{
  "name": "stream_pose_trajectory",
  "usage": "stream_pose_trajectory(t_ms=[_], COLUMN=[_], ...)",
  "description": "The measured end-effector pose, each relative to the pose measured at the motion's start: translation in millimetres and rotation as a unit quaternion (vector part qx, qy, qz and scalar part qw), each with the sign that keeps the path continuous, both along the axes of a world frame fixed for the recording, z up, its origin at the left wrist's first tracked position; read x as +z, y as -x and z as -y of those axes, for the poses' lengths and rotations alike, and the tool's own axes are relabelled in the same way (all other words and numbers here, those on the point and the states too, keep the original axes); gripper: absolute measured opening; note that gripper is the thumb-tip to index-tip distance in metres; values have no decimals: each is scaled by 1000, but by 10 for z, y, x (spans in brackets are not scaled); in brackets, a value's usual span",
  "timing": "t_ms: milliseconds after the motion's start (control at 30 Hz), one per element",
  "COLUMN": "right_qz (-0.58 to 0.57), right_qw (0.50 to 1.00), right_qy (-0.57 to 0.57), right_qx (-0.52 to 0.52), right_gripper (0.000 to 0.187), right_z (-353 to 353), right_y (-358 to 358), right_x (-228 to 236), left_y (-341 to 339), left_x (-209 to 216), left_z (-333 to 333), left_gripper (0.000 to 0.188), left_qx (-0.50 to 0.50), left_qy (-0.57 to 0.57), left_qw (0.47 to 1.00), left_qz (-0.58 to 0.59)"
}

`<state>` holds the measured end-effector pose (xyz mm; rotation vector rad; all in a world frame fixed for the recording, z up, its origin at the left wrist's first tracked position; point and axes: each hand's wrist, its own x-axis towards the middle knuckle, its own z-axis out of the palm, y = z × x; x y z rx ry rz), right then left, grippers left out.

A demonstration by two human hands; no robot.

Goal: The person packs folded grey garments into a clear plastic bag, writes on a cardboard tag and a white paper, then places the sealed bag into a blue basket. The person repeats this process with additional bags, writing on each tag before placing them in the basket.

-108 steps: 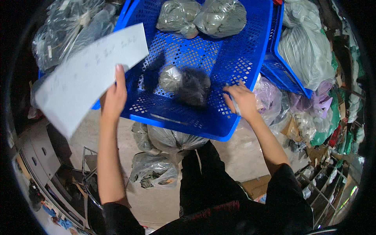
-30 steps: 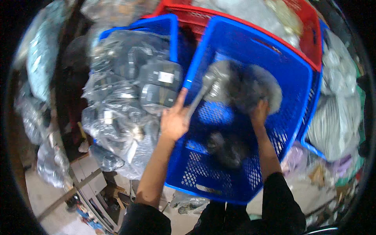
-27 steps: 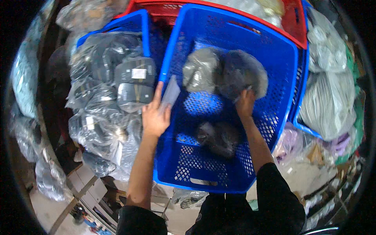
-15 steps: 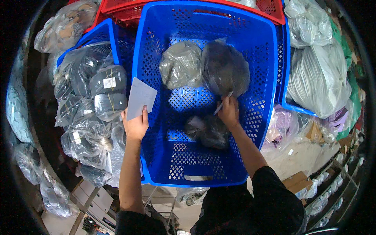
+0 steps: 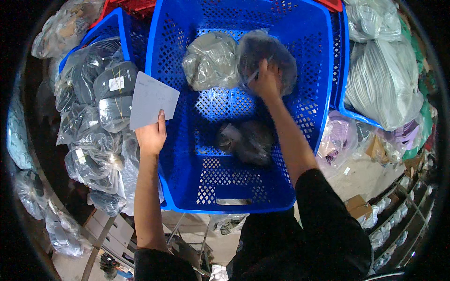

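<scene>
My left hand (image 5: 152, 136) grips a white sheet of paper (image 5: 153, 100) with faint handwriting, its thumb on the front, by the left rim of a blue perforated plastic basket (image 5: 152, 51). Inside the basket, my right hand (image 5: 268, 80) reaches onto a clear plastic bag with dark contents (image 5: 251, 47). A thin pale pen (image 5: 253, 75) shows at its fingers, and the fingertips press on the bag. Beside that bag lies another clear bag with pale grey-beige contents (image 5: 210, 61). Nearer to me is a smaller dark bagged bundle (image 5: 253, 143), partly in shadow.
On the left, bagged dark pieces (image 5: 117, 93) fill another blue basket (image 5: 123, 33) and pile beyond it. Bags of pale stacked pieces (image 5: 379, 84) stand on the right, above purple bagged ones (image 5: 340, 138). A cardboard box (image 5: 357, 206) sits at lower right.
My right hand has moved farther away, from the near edge of the dark bag up onto it. The left hand with the paper shifted slightly up and left, as did the whole view.
</scene>
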<state>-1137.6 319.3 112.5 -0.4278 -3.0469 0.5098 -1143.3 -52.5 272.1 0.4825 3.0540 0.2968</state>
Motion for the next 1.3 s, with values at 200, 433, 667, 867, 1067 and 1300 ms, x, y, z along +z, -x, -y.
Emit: stream_pose_trajectory(t_ms=[200, 433, 667, 867, 1067, 1300], right_qz=[40, 198, -36, -3, 97, 98], right_qw=[997, 943, 963, 979, 989, 979], right_qy=[0, 183, 239, 190, 110, 69], right_qx=[60, 196, 119, -73, 10, 167], right_gripper=[52, 35, 38, 48, 45, 30], right_z=[692, 983, 776, 574, 1090, 1861], right_y=[-1403, -2694, -2106, -1008, -996, -1291], right_x=[94, 241, 546, 110, -48, 48], left_y=[-11, 2, -7, -3, 4, 32], left_x=[11, -31, -93, -131, -179, -163], left_z=[3, 32, 79, 139, 155, 200], left_gripper=[33, 32, 33, 35, 38, 45], left_qx=[-8, -28, -36, -21, -37, -54], left_qy=[18, 19, 23, 95, 48, 49], left_qw=[1000, 999, 998, 995, 996, 997], left_qz=[-5, -29, -52, -12, -63, -26])
